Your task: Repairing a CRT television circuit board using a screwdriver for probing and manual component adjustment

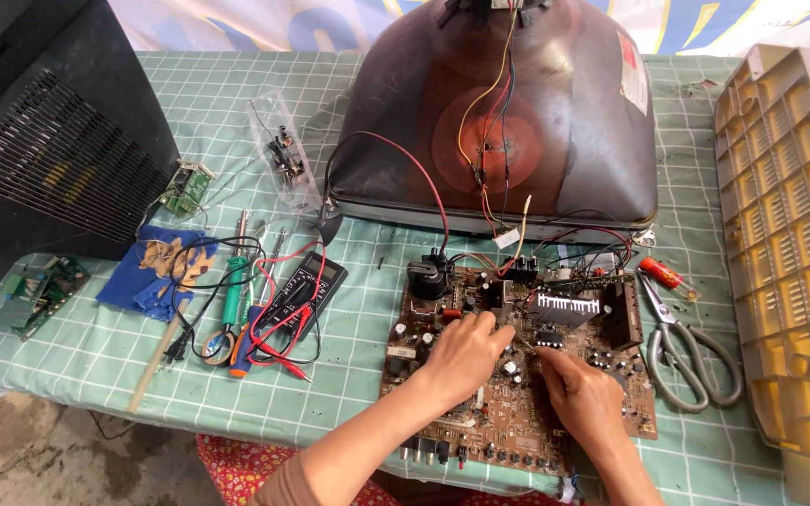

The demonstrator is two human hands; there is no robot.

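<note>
Left hand: the left hand (466,354) rests on the brown circuit board (517,361), fingers curled together, pinching a small part I cannot make out.
Right hand: the right hand (581,394) lies on the same board, fingertips drawn together near the left hand's; whether it grips anything, I cannot tell.
Board: flat at the table's near edge, wired by red and black leads to the picture tube (503,112) behind it.
Right of board: scissors (686,347) and a small red cylinder (660,274).
Left of board: multimeter (307,290), green-handled soldering iron (234,290), blue cloth (152,272).
Surface: green checked tablecloth (96,347).
Edges: black casing (39,141) left, beige plastic shell (789,234) right.
Count: two hands, one large board, two small green boards (185,187) at left.
</note>
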